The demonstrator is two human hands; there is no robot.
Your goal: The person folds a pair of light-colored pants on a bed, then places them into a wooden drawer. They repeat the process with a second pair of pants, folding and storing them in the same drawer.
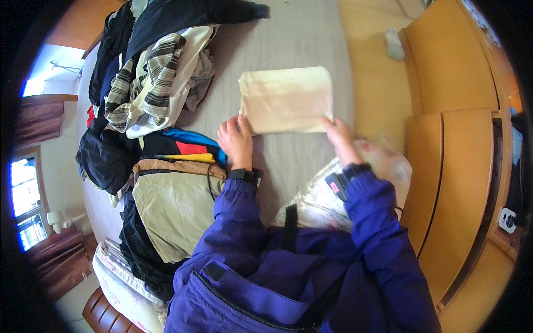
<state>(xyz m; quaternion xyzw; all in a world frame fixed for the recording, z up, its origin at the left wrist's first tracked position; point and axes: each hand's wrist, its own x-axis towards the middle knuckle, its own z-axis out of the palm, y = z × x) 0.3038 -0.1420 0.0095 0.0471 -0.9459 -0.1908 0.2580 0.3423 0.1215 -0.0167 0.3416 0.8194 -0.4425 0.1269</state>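
Note:
A cream cloth, folded into a flat rectangle, lies on the grey bedsheet in front of me. My left hand is at its near left corner, fingers bent and holding the edge there. At the near right corner, my right hand pinches the fabric, with the fingertips partly hidden. Both wrists wear black bands below the purple sleeves. Left of my left hand sits a stack of folded clothes, with khaki fabric on top at the near end and a blue, red and yellow garment behind it.
A loose heap with a striped garment and a black long-sleeved garment lies at the far left. Floral bedding is beneath my right forearm. Wooden cabinet doors stand along the right. A small pale item lies on the floor.

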